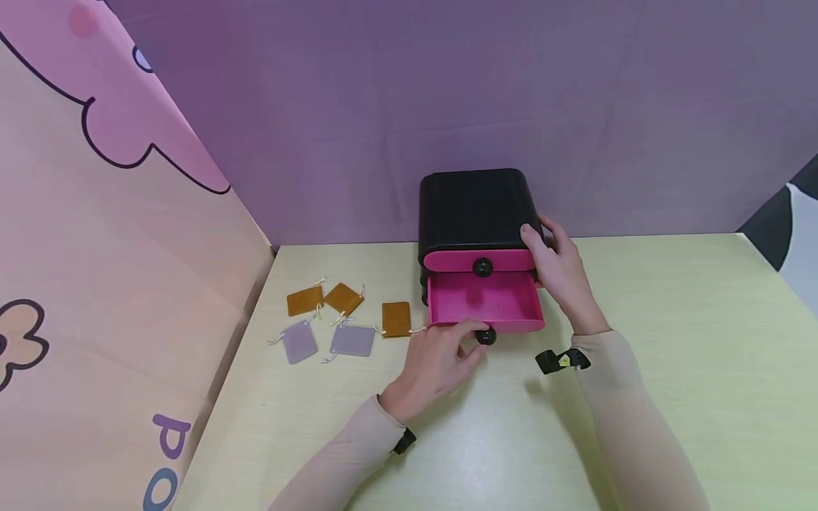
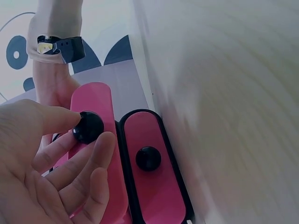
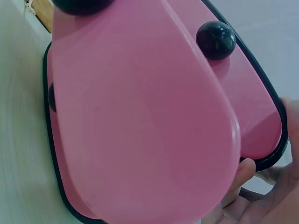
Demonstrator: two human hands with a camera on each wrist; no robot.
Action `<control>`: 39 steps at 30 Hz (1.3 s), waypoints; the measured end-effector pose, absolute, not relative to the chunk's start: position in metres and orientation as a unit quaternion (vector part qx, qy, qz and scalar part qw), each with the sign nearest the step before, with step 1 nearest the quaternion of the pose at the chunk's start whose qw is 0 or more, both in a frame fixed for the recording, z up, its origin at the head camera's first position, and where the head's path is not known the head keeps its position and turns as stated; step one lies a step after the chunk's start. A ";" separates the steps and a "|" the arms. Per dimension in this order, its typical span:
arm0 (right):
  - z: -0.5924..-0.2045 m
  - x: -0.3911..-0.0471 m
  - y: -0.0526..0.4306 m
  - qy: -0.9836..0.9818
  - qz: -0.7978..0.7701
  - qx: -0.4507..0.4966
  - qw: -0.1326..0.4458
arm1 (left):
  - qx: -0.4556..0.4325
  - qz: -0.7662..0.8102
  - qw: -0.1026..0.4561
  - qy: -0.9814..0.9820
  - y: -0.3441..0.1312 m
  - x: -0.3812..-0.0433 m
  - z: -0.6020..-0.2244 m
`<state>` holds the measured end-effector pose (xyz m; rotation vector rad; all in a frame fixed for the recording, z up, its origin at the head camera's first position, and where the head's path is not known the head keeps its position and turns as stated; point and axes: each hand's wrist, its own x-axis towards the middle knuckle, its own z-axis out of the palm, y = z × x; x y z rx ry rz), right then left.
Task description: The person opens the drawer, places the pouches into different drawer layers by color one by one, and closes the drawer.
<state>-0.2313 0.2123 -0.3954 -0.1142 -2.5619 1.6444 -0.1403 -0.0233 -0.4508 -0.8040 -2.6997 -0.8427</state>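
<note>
My left hand (image 1: pixel 437 365) pinches the middle drawer's (image 1: pixel 520 326) knob (image 1: pixel 486 336), its surest hold; my right hand (image 1: pixel 565 279) grips the cabinet (image 1: pixel 476 209), likely light, stiff, near the table's (image 1: pixel 671 355) back edge.

Left hand (image 1: pixel 434 363) pinching, right hand (image 1: pixel 565 278) gripping

Centre of the frame, on the table (image 1: pixel 690 397): a cabinet (image 1: pixel 479 206), just before a backdrop (image 1: pixel 409 92). In it, top to bottom: upper drawer (image 1: pixel 450 261), pulled-out middle drawer (image 1: pixel 520 326), lower drawer (image 2: pixel 156 191). Left of centre: five pouches (image 1: pixel 353 341), two behind, two before them, one farther right near the middle drawer. Left hand (image 1: pixel 433 367) at that drawer's knob (image 1: pixel 486 336); right hand (image 1: pixel 564 275) against the cabinet's right side.
</note>
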 end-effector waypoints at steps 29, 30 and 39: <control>-0.395 -0.231 0.211 -0.834 0.549 -0.034 0.048 | -0.268 -0.297 0.087 -0.912 -0.028 -0.135 -0.450; -0.395 -0.231 0.211 -0.834 0.548 -0.035 0.048 | -0.267 -0.299 0.084 -0.912 -0.029 -0.134 -0.450; -0.397 -0.232 0.213 -0.837 0.544 -0.036 0.047 | -0.263 -0.317 0.085 -0.907 -0.036 -0.131 -0.447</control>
